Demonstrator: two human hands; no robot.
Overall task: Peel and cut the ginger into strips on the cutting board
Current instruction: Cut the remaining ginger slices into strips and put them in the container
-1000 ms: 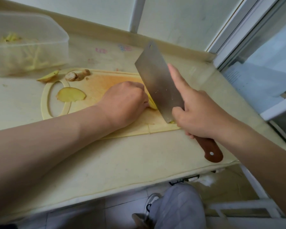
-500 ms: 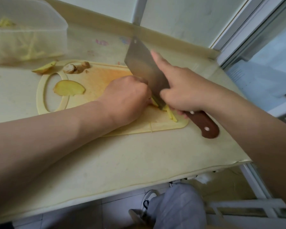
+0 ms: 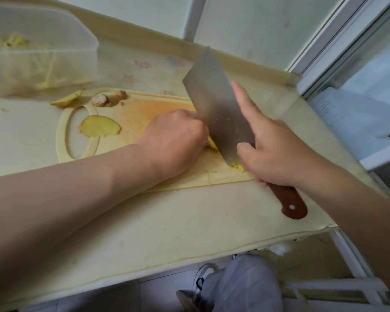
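On the board (image 3: 144, 109) the left hand (image 3: 178, 140) curls over the ginger (image 3: 212, 145), pinning it against the blade; most of it is hidden. The right hand (image 3: 273, 152) grips the knife (image 3: 216, 109), forefinger along its flat. The blade points away and the handle points back.

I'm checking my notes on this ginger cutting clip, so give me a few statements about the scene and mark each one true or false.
1. The right hand grips the cleaver, forefinger along the blade. True.
2. The left hand lies flat on the bare table. False: curled, it holds a ginger piece on the cutting board beside the blade.
3. A ginger slice lies at the board's handle hole. True.
4. The plastic container is empty. False: the container holds ginger strips.
5. The cleaver's handle is black. False: reddish brown.
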